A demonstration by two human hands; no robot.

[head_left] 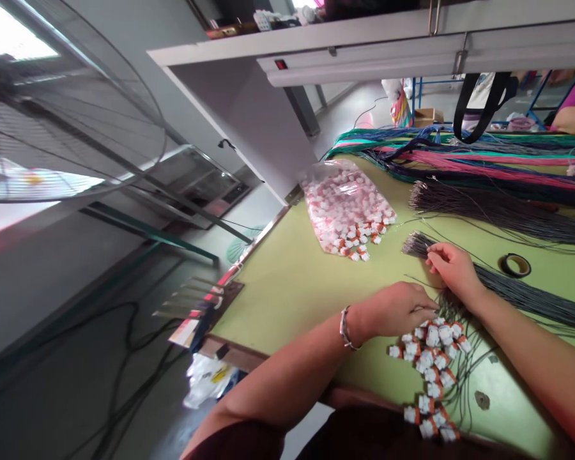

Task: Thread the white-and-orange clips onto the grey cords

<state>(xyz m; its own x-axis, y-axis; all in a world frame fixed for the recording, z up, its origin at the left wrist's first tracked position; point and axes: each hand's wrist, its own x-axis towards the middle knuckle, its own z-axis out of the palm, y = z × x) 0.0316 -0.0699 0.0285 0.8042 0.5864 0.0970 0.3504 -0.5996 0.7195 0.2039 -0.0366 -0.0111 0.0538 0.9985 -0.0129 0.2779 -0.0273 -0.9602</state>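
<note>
My left hand (397,308), with a bracelet at the wrist, rests curled on the green table (292,281). Its fingertips touch the top of a heap of small white-and-red connectors (431,364) that have thin dark wires attached. My right hand (453,267) pinches at the near end of a bundle of grey wires (522,291) lying across the table. What the fingers grip is too small to make out. A clear plastic bag of loose connectors (347,207) lies beyond the hands, with several spilled at its mouth.
A roll of tape (515,264) sits right of the wire bundle. Another dark wire bundle (498,209) and bright coloured cables (460,156) lie at the back. A shelf with a lamp (412,57) hangs overhead. A large fan (52,115) stands left. Another person's arm (574,118) shows far right.
</note>
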